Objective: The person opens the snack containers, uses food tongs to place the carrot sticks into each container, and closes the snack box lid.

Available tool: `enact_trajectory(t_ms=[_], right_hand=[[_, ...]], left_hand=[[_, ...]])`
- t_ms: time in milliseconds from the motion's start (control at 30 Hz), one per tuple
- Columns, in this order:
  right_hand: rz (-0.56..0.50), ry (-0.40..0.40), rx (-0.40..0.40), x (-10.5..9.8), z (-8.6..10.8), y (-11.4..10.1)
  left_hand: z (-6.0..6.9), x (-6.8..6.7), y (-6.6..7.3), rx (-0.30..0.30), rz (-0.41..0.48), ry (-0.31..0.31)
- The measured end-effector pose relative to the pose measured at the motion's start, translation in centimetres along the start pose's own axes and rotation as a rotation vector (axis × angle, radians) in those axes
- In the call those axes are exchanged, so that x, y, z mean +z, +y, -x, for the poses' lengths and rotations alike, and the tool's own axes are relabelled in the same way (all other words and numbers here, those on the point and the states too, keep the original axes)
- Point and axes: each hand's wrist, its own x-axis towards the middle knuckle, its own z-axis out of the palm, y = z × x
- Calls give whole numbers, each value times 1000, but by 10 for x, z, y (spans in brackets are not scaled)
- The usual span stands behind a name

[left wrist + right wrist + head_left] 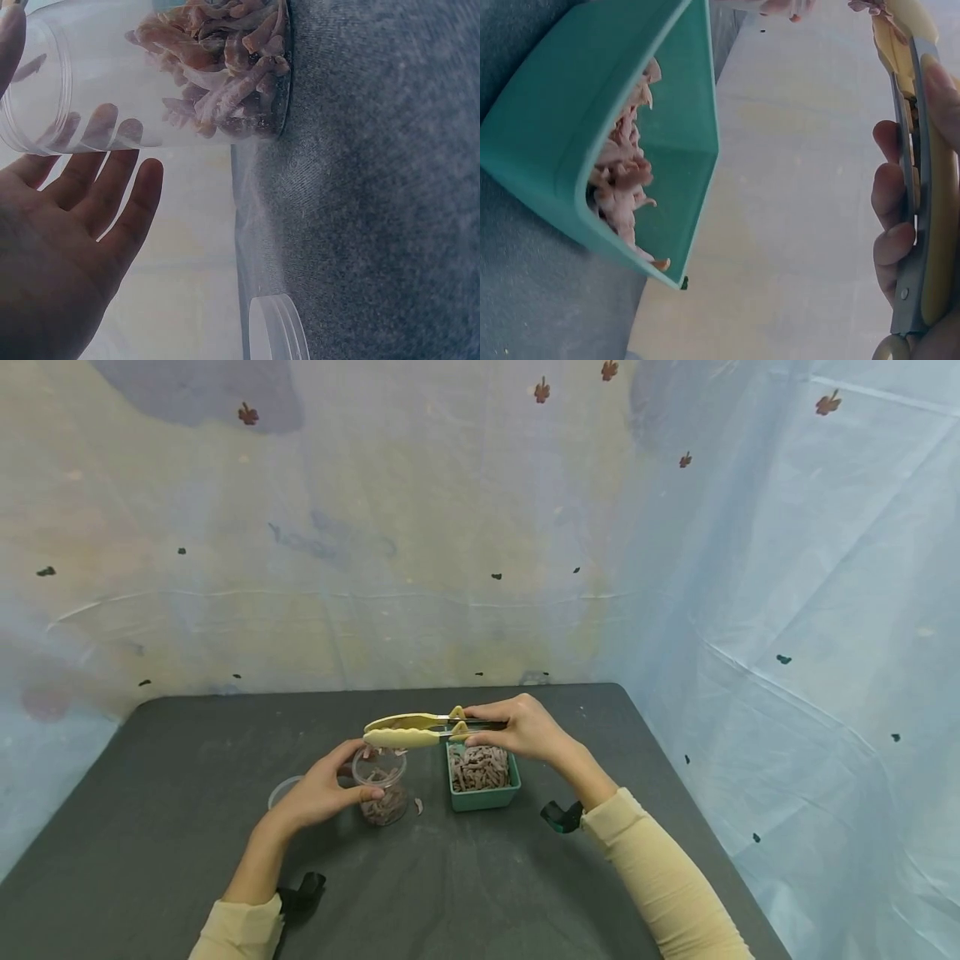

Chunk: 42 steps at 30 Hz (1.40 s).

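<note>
Fingers [889, 189] of the right hand [525, 727] curl round tongs [418, 739].

"What's the left wrist view losing?"
"Its top edge is cropping the jar [112, 67], its bottom edge the lid [271, 334]."
"And left of centre, head view?"
"The left hand [324, 791] is covering part of that lid."
"Right wrist view?"
"The top edge is cutting off the box [555, 112]."

This looks like a screened-off work booth, with 1 dark table [187, 827] before pale, creased sheeting [420, 527] that hangs on 2 sides, dotted with leaf-like marks [542, 391].
</note>
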Motion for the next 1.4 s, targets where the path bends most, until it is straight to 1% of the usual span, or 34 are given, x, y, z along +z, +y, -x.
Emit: enact_trajectory(t_ms=[200, 400, 600, 733, 967, 1167, 1300, 1400], right_hand=[[17, -17, 9, 11, -4, 1], [82, -34, 2, 21, -4, 1], [165, -45, -17, 27, -3, 0], [194, -55, -11, 27, -3, 0], [216, -78, -5, 23, -4, -2], [219, -101, 15, 21, -4, -4], [206, -76, 0, 21, -1, -3], [187, -56, 0, 21, 2, -2]], left_hand=[[-1, 0, -1, 7, 2, 4], [0, -1, -2, 1, 8, -6], [-1, 0, -2, 32, 1, 3], [-1, -1, -2, 55, -2, 5], [-1, -1, 0, 63, 5, 2], [-1, 0, -1, 66, -10, 5], [-1, 0, -2, 60, -9, 2], [0, -1, -2, 40, -12, -3]])
